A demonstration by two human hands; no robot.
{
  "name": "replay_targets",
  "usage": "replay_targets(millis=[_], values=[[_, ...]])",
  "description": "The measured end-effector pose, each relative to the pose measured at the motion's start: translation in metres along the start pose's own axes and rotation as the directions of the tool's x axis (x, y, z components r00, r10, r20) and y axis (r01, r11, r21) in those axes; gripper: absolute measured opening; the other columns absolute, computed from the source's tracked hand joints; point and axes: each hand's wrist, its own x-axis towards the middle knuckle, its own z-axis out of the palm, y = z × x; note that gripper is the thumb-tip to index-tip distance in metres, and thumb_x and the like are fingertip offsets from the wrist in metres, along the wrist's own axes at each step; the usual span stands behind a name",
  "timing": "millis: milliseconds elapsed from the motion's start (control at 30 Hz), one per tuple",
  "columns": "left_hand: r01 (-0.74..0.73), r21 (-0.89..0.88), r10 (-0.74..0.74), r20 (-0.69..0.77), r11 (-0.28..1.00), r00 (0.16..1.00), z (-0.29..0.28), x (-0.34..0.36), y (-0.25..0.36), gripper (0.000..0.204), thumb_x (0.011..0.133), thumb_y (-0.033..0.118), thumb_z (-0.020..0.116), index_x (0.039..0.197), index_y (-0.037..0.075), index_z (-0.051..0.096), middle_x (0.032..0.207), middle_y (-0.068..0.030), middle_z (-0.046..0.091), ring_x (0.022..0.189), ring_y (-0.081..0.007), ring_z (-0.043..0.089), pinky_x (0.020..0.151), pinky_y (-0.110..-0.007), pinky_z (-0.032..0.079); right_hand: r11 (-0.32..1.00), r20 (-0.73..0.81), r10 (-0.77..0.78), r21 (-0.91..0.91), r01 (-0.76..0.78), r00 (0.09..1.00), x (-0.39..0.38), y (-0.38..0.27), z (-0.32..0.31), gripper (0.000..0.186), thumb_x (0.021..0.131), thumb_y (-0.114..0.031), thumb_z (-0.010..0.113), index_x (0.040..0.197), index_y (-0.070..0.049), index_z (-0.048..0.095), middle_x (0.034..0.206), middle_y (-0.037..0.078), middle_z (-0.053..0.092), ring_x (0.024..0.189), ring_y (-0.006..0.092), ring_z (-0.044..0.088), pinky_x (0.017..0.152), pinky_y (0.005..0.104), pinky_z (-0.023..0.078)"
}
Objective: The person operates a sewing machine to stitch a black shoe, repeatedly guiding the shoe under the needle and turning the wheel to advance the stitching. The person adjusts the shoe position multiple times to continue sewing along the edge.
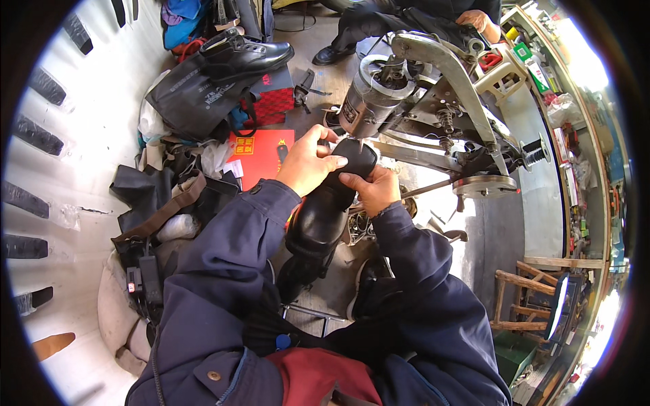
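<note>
Between my hands is a black leather shoe; which part of it faces up is hard to make out. My left hand is closed on its far end, thumb pressing the rounded black edge. On the other side my right hand grips the same end, thumb on top and fingers hidden underneath. This end sits right below the head of a metal shoe-stitching machine, close to its needle area. The shoe's lower part hangs toward my lap.
A person in dark clothes sits beyond the machine. At left lie a black bag, a black lace-up shoe and a red box. A thread spool juts right. A wooden stool and crowded shelves stand right.
</note>
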Motion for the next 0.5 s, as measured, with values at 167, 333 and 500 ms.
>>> replay_targets(millis=[167,333,500], values=[[-0.259,0.557,0.313,-0.001,0.789,0.95,-0.013,-0.02,0.012,0.038,0.078,0.008,0.074,0.111,0.004,0.058,0.103,-0.0134,0.069,0.096,-0.0299,0.067,0.085,-0.037,0.05,0.996,0.05,0.088,0.002,-0.088,0.995,-0.008,-0.02,-0.007,0.029,0.077,-0.019,0.081,0.093,0.003,0.072,0.076,0.004,0.071,0.063,0.0085,0.06,0.06,0.0249,0.049],[-0.255,0.588,0.196,0.164,0.768,0.967,-0.033,-0.023,0.005,0.044,0.084,0.034,0.071,0.115,0.004,0.064,0.133,-0.0209,0.054,0.135,-0.0378,0.039,0.109,-0.043,0.033,0.973,0.104,0.132,0.178,-0.149,0.986,-0.008,-0.031,-0.005,0.022,0.08,-0.016,0.079,0.092,0.0,0.071,0.074,0.001,0.068,0.057,0.0058,0.055,0.052,0.0217,0.044],[-0.039,0.286,-0.052,0.303,0.957,0.952,-0.034,-0.019,-0.019,0.048,0.088,0.038,0.068,0.12,0.002,0.064,0.148,-0.0205,0.04,0.142,-0.0318,0.03,0.112,-0.04,0.027,0.966,0.158,0.178,0.161,-0.203,0.971,-0.008,-0.033,-0.012,0.021,0.082,-0.018,0.079,0.092,-0.002,0.07,0.073,0.0,0.066,0.053,0.0048,0.052,0.048,0.0192,0.039]])
